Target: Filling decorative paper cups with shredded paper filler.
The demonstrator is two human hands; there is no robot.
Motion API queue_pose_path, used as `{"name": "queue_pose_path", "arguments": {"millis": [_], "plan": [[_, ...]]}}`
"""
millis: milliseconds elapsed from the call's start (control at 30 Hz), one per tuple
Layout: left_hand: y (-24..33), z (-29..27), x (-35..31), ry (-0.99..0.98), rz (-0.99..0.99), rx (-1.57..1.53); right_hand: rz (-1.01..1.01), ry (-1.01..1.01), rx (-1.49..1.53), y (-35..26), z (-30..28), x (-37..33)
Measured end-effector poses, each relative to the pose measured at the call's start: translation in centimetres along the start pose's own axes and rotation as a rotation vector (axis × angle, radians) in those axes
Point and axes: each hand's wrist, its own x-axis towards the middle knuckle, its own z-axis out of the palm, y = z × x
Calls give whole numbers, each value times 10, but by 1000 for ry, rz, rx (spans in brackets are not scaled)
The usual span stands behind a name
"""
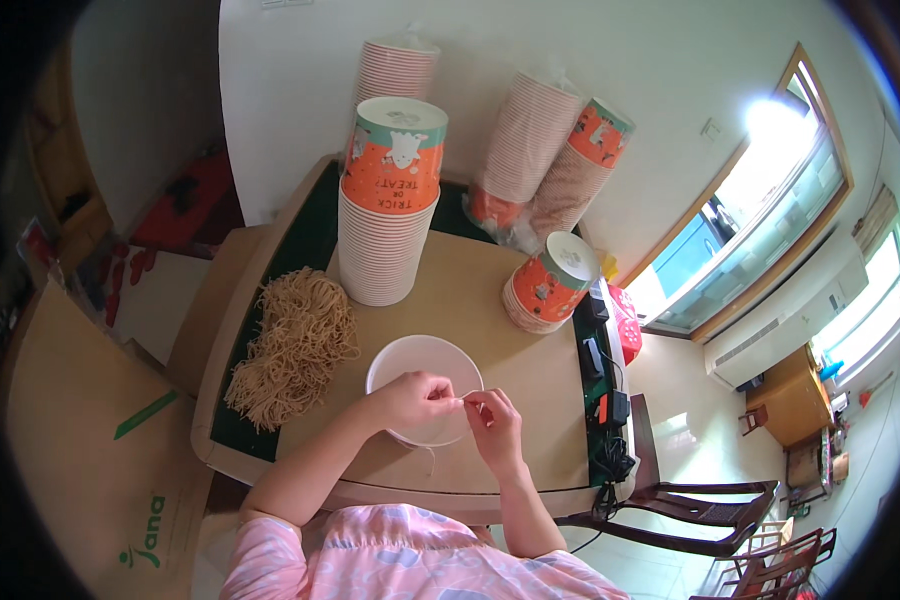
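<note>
A white paper bucket point(418, 360) stands open side up in front of me, its inside bare and pale. Over its right rim, my left hand point(416, 400) pinches a thin cord, fingers closed. My right hand point(497, 425) is closed in a pinch beside it, fingertips almost touching the left ones on the same cord. A loose tail of pale cord point(431, 462) shows below the left wrist, by the bucket's near side. Left of the bucket lies a tangled heap of tan cords point(295, 345). My fingers hide most of the held piece.
Behind the bucket rises a tall stack of orange-and-white paper buckets point(385, 240). A shorter upside-down stack point(550, 285) sits right. Bagged stacks point(525, 140) lean on the wall. Power strips and black cables point(615, 460) line the right edge; a wooden chair point(700, 510) stands beyond.
</note>
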Motion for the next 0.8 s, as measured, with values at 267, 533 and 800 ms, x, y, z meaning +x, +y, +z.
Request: {"name": "queue_pose_path", "arguments": {"millis": [267,533,800], "plan": [[-4,18,13,158,82,92,-84,48,47,-1,3,-6],[-14,28,28,114,45,-3,-96,115,49,4,-4,-9],[-27,27,31,101,74,-142,-102,151,54,6,3,-7]]}}
